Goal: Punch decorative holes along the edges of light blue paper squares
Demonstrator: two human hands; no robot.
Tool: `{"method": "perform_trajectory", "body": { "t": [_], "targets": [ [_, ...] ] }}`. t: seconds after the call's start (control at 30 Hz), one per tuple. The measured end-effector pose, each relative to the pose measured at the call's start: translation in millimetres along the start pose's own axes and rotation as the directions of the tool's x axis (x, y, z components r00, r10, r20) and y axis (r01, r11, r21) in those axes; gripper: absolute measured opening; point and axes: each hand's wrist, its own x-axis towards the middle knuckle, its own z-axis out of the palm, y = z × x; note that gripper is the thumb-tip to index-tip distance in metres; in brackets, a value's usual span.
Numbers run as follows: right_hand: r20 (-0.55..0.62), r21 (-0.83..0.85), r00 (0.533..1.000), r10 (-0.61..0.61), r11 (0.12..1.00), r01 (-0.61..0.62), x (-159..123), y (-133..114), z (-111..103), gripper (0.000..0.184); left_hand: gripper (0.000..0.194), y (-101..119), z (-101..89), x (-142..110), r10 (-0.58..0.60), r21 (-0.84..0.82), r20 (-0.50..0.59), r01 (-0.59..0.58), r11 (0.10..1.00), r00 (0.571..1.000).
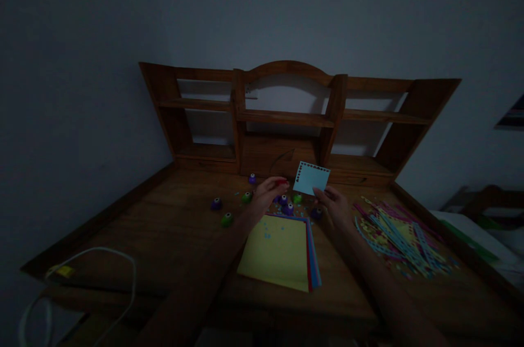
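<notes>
My right hand pinches a light blue sheet of paper by its lower right part, holding it up off the desk. Small punched holes run along the sheet's left and top edges. Closed around a small red paper punch, mostly hidden by the fingers, my left hand is just left of the sheet and apart from it. Below both hands lies a stack of coloured paper with a yellow sheet on top, and tiny blue cut-outs are scattered on it. Purple punches and green punches stand around the hands.
Paper strips in pink, blue and yellow are heaped at the right of the wooden desk. A wooden shelf unit rises along the back. At the left front hangs a white cable. More punches sit left of the stack.
</notes>
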Motion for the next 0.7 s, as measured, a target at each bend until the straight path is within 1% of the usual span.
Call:
{"method": "perform_trajectory", "body": {
  "t": [0.07,0.13,0.3,0.47,0.57,0.7],
  "targets": [
    [-0.021,0.011,1.000,-0.013,1.000,0.013,-2.3,-3.9,2.3,0.033,0.039,2.9,2.4,-1.9,0.024,0.083,0.027,-0.026,0.996,0.999],
    [-0.042,0.013,0.999,-0.027,1.000,0.028,-5.3,-9.2,5.0,0.031,0.044,6.1,4.5,-3.4,0.044,0.129,0.045,-0.050,0.990,0.998],
    [-0.061,-0.049,0.997,-0.047,0.998,0.044,-8.9,-19.6,8.2,0.028,0.046,8.6,7.3,-5.1,0.061,0.146,0.059,-0.069,0.987,0.996],
    [-0.072,-0.104,0.994,-0.082,0.992,0.074,-6.2,-17.7,7.2,0.028,0.047,5.8,6.1,-4.1,0.045,0.164,0.066,-0.055,0.985,0.997],
    [-0.073,-0.082,0.992,-0.102,0.992,0.096,-5.0,-14.5,7.2,0.027,0.049,3.7,5.8,-3.9,0.047,0.198,0.071,-0.061,0.978,0.996],
    [-0.071,-0.048,0.989,-0.127,0.991,0.124,-4.4,-11.5,7.7,0.024,0.047,0.4,6.8,-3.8,0.042,0.222,0.039,-0.050,0.974,0.998]
  ]
}}
